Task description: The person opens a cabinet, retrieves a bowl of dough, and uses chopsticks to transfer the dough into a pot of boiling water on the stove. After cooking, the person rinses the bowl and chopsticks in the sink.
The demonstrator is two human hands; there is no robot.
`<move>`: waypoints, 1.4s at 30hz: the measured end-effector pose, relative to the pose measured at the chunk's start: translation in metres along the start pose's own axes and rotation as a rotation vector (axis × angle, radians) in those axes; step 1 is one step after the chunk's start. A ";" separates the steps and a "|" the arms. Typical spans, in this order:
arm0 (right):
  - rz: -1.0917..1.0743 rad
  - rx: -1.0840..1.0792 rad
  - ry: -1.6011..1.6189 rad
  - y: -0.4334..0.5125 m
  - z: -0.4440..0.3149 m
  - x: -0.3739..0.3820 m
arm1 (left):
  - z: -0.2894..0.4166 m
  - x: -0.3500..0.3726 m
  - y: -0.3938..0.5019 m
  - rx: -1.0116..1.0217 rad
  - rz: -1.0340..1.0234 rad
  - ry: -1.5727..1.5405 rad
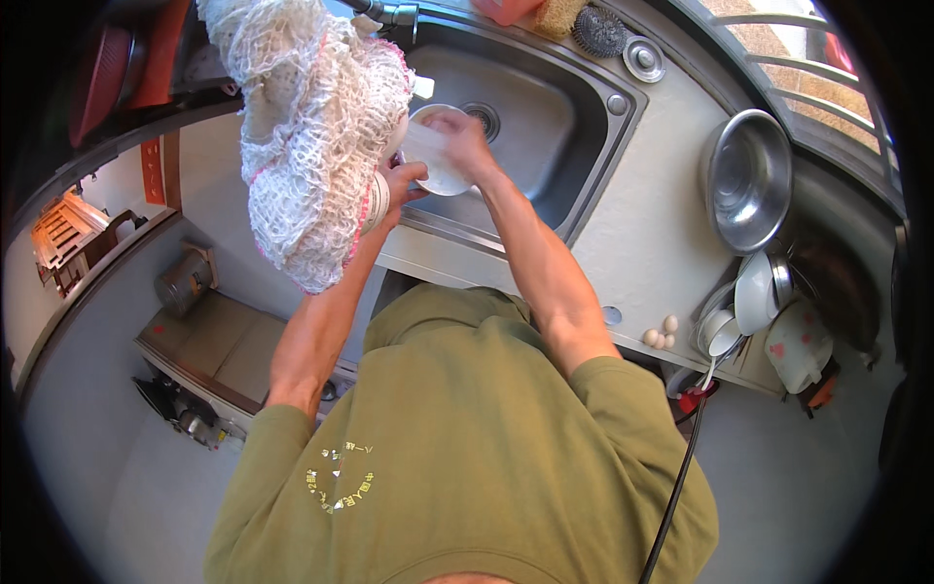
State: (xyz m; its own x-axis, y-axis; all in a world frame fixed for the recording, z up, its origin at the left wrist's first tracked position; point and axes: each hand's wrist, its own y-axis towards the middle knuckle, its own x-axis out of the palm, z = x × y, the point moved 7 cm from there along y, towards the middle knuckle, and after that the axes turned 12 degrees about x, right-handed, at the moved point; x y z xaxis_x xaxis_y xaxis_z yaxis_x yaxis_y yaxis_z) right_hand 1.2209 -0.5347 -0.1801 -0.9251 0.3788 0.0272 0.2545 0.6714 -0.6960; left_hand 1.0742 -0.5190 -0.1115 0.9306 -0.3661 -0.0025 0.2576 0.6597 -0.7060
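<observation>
Over the near left part of the stainless steel sink (540, 157), a white bowl (441, 182) is tilted with its inside towards me. My left hand (401, 188) grips the bowl at its left side, thumb by the rim. Part of that hand is hidden behind a hanging white mesh cloth (314, 153) with pink edging. My right hand (465, 142) is blurred and reaches into the bowl, fingers bent against its inside. A pale, translucent patch shows beside the fingers; I cannot tell whether it is a cloth or water.
A faucet (398, 14) stands behind the sink. On the back ledge are a steel wool scrubber (598, 31) and a sink strainer (644, 58). To the right are a metal basin (751, 182), stacked white bowls (755, 292) and several eggs (660, 336) near the counter's front edge.
</observation>
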 end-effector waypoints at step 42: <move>-0.034 0.276 -0.329 -0.026 -0.015 -0.038 | -0.042 -0.010 0.037 -0.019 -0.147 -0.189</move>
State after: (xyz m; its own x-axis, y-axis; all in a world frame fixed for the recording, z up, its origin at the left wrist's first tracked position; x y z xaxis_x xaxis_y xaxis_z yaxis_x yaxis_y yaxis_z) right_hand 1.2538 -0.5567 -0.1526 -0.9836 0.1060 -0.1461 0.1790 0.4673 -0.8658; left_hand 1.0638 -0.5187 -0.1678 0.9160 -0.3267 0.2327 0.3906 0.5950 -0.7024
